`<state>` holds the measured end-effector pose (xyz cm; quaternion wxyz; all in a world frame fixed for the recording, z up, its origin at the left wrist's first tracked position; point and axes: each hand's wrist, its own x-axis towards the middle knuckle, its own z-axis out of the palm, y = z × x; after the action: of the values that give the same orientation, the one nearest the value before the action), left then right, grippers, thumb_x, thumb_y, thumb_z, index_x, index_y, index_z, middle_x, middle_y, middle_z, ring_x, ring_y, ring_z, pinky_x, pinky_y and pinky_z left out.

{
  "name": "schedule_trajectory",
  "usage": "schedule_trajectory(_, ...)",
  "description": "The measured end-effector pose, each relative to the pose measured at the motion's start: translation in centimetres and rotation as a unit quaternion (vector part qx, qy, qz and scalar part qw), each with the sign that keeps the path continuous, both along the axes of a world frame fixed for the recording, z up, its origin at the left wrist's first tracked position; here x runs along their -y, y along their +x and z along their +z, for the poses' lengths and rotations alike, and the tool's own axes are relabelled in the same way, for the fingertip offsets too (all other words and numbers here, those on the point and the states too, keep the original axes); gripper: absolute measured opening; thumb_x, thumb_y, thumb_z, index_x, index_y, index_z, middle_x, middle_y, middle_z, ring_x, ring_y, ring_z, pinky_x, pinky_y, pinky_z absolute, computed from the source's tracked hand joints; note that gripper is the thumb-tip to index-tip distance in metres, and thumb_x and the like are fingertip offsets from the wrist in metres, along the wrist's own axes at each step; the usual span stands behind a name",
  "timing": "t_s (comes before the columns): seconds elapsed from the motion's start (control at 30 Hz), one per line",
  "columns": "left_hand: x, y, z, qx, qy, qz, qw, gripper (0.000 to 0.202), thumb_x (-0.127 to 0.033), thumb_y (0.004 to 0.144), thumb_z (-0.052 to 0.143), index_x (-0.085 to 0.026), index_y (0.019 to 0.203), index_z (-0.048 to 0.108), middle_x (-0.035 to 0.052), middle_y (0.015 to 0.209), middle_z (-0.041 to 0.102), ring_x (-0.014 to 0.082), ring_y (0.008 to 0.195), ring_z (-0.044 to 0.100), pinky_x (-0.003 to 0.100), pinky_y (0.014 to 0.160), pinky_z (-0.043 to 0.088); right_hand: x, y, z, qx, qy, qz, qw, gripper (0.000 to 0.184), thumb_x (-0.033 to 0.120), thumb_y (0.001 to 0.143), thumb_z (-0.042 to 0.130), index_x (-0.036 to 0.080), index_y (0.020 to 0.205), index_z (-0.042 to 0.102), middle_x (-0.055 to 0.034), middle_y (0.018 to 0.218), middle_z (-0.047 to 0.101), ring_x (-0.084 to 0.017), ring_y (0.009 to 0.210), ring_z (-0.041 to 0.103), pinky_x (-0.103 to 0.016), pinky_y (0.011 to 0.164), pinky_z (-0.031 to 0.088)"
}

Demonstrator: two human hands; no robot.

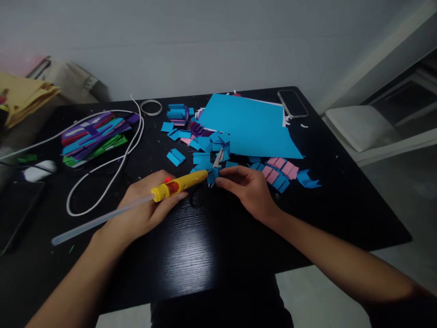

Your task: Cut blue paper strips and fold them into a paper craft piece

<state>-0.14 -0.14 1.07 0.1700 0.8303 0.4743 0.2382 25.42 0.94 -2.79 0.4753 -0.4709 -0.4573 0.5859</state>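
My left hand (146, 200) is closed round a yellow hot glue gun (182, 184), with a long translucent glue stick (102, 220) jutting from its back end. The gun's nozzle points right and meets a small folded blue paper piece (213, 175). That piece is pinched between the thumb and forefinger of my right hand (251, 189). Just behind it lie scissors (218, 158), their blades partly among the paper. Several blue folded pieces (202, 158) are scattered around, and pink pieces (278, 167) lie to the right of my right hand.
A large blue sheet (249, 123) covers the back of the black table (184, 246). At the back right is a phone (292, 103). A white cable (112, 175) loops on the left beside coloured paper strips (95, 136). A tape roll (151, 107) sits behind.
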Motion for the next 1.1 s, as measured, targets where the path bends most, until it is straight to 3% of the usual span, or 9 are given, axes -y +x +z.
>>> schedule_trajectory(0.6,-0.2,0.2,0.3,-0.028,-0.012,-0.022,0.999,0.028,-0.044,0.098,0.055,-0.022,0.081,0.061,0.0026,0.073,0.062,0.0184,0.061,0.058,0.031,0.057,0.044,-0.7,0.3,-0.7,-0.079,-0.06,-0.019,0.995,0.031,0.035,0.067,0.095,0.023,0.091,0.081,-0.0019,0.091,0.081,-0.02,0.088,0.078,-0.039,0.091,0.064)
schedule_trajectory(0.87,0.0,-0.1,0.4,-0.039,0.012,-0.031,0.999,0.024,-0.041,0.101,0.055,-0.021,0.089,0.061,0.0038,0.083,0.065,0.0173,0.068,0.062,0.03,0.062,0.048,-0.8,0.3,-0.5,-0.075,-0.058,-0.03,0.995,0.03,0.036,0.066,0.095,0.024,0.089,0.081,-0.0021,0.091,0.08,-0.02,0.087,0.077,-0.041,0.093,0.064)
schedule_trajectory(1.0,-0.3,-0.9,0.7,-0.06,0.039,0.008,0.997,0.018,-0.04,0.099,0.058,-0.022,0.097,0.061,0.0042,0.093,0.067,0.0194,0.08,0.065,0.031,0.071,0.05,-0.8,0.3,-0.2,-0.098,-0.062,-0.03,0.993,0.028,0.034,0.065,0.096,0.024,0.087,0.081,-0.0012,0.089,0.08,-0.018,0.087,0.076,-0.039,0.092,0.063)
schedule_trajectory(1.1,-0.9,-1.6,0.9,-0.111,0.048,0.093,0.988,0.026,-0.045,0.099,0.054,-0.021,0.107,0.059,0.0078,0.1,0.066,0.0253,0.089,0.065,0.037,0.077,0.051,-0.8,0.3,-0.2,-0.109,-0.06,-0.021,0.992,0.028,0.033,0.065,0.096,0.024,0.086,0.081,-0.0008,0.089,0.08,-0.018,0.087,0.076,-0.038,0.092,0.063)
